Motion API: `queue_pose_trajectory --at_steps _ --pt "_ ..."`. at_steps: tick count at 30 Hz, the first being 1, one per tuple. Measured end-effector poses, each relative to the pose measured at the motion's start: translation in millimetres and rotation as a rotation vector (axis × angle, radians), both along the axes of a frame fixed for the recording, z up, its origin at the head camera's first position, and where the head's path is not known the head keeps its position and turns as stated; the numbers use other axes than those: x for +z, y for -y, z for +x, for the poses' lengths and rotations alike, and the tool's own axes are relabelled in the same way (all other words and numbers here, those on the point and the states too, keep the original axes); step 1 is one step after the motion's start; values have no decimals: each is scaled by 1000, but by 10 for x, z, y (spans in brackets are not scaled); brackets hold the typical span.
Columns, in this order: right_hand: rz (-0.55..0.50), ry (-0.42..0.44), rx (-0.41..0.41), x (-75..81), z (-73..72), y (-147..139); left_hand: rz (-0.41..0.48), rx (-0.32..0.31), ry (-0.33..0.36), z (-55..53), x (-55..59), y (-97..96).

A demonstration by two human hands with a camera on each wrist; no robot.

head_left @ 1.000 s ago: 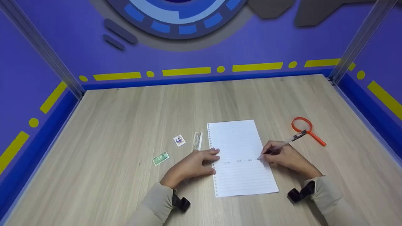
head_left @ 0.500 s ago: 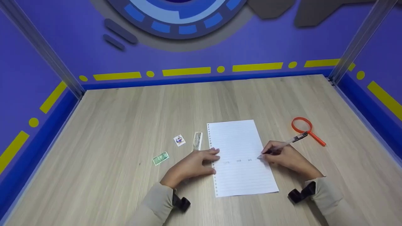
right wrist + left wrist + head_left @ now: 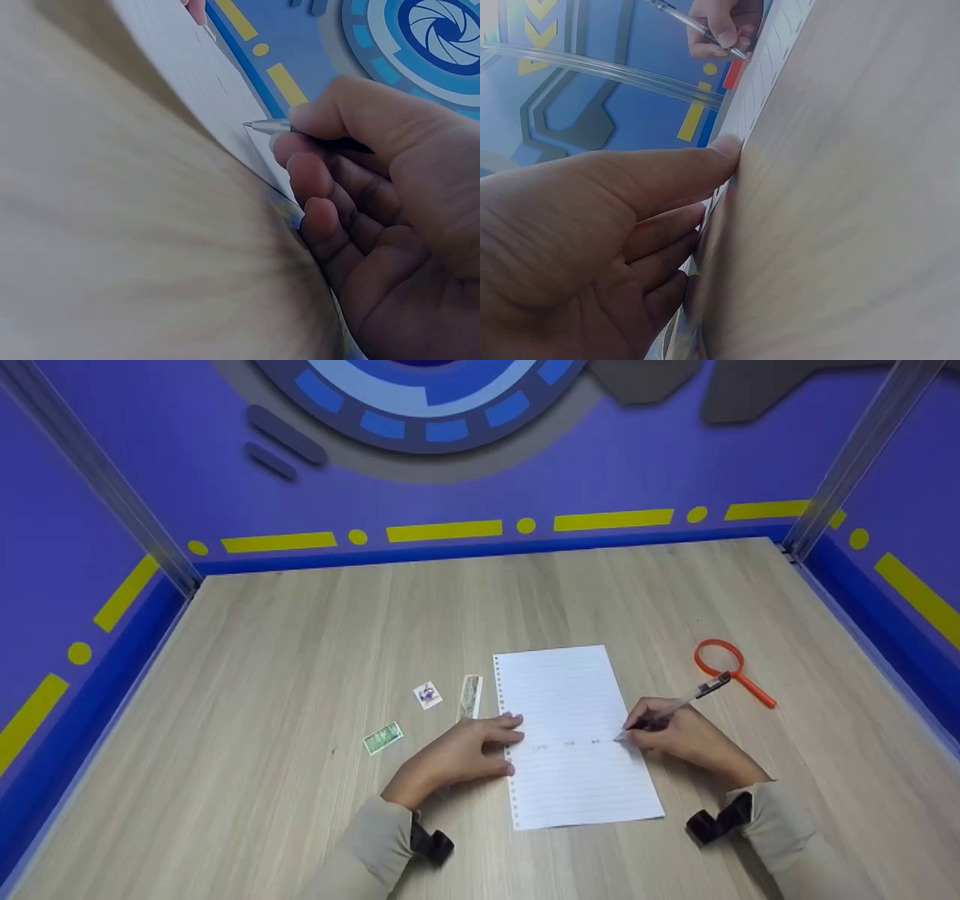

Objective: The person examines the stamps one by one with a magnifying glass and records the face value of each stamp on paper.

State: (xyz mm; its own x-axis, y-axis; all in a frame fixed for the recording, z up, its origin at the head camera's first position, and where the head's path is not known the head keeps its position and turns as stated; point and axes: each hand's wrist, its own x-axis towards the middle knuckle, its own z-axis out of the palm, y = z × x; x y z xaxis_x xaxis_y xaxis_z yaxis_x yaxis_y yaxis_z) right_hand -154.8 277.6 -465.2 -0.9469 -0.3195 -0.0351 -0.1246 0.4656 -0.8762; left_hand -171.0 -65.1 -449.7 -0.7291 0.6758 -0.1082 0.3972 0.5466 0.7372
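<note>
A lined sheet of paper (image 3: 559, 690) with punched holes along its left edge lies on the table. Across its middle runs a short row of faint handwriting (image 3: 568, 744). My right hand (image 3: 675, 735) pinches a clear pen (image 3: 686, 699) between thumb and fingers, its tip at the paper's right part, level with the writing. In the right wrist view the metal pen tip (image 3: 259, 125) meets the sheet. My left hand (image 3: 465, 750) rests on the paper's left edge, thumb and fingers spread. Seen from the left wrist, the thumb (image 3: 724, 146) presses the perforated margin.
Left of the paper lie a small stamp with a figure (image 3: 427, 695), a green stamp (image 3: 383, 738) and a long narrow stamp (image 3: 471, 696), partly behind my left hand. An orange magnifying glass (image 3: 754, 688) lies right of the sheet. Blue-purple panels (image 3: 480, 495) enclose the table (image 3: 300, 645).
Both hands and the paper hold their places. The pen's upper end tilts slightly back and forth while its tip stays at the same spot on the sheet.
</note>
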Motion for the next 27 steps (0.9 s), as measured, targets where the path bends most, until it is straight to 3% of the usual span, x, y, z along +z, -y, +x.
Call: queue_pose_trajectory --at_steps 20,27 --pt "-22 35 -45 11 0 -9 2 -9 -10 3 -18 1" --pt "-9 15 -16 4 -3 -14 -10 -1 6 4 4 6"
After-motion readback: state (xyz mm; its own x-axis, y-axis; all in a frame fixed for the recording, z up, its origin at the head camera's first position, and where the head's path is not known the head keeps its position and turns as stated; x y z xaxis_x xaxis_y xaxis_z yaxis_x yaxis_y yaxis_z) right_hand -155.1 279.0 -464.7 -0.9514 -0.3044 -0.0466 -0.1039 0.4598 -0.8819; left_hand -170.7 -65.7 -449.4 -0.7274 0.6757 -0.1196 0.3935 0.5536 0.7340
